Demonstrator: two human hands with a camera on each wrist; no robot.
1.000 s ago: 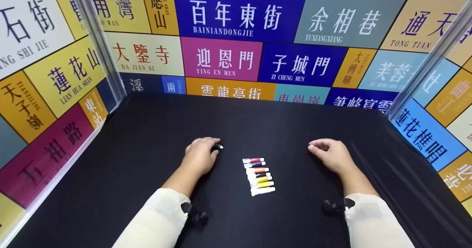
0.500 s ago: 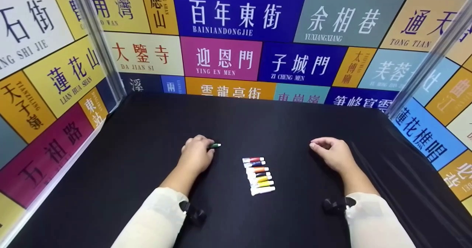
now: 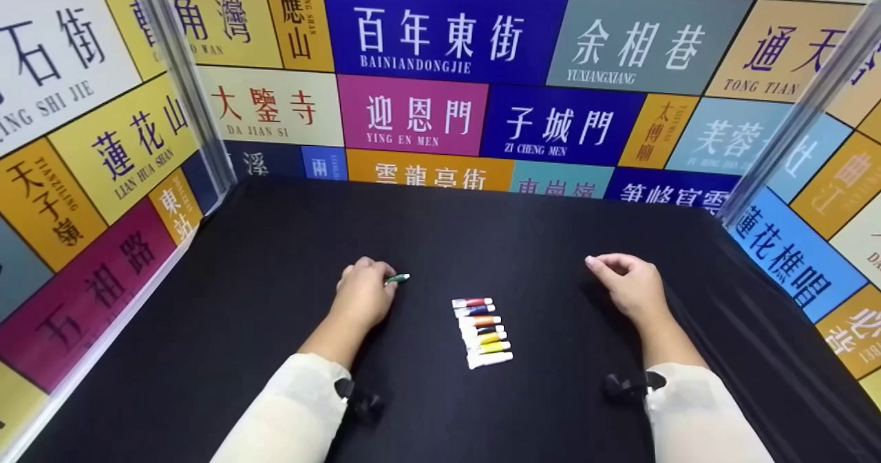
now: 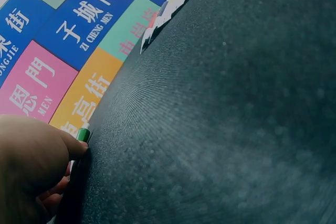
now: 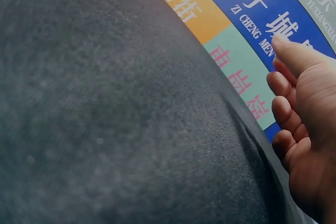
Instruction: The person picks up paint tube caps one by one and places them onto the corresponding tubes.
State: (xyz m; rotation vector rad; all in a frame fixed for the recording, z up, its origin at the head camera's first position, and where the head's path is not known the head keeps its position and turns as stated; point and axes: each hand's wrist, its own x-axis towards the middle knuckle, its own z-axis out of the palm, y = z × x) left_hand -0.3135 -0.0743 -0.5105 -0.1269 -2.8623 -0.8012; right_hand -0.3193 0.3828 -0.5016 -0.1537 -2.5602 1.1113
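Observation:
My left hand [image 3: 363, 289] is low over the black cloth, left of the middle, and pinches a small green paint tube [image 3: 397, 278] with a pale cap. In the left wrist view, the thumb lies against the green paint tube [image 4: 83, 134], while part of it is hidden by the hand. A row of several small paint tubes [image 3: 485, 334] with white caps lies between the hands, red at the far end and white nearest. To the right, my right hand [image 3: 630, 285] is held with loosely curled fingers and nothing in them, as the right hand [image 5: 310, 108] also shows in the right wrist view.
Black cloth [image 3: 440, 243] covers the table. Behind it and at both sides stand walls [image 3: 413, 112] of coloured street-name panels, with clear corner posts [image 3: 784, 105]. Dark wrist cameras [image 3: 361, 402] are strapped near both cream sleeves [image 3: 285, 408].
My left hand has shifted slightly left with the tube, and more of its green body shows now. The right hand has drifted a little to the right. The row lies unchanged.

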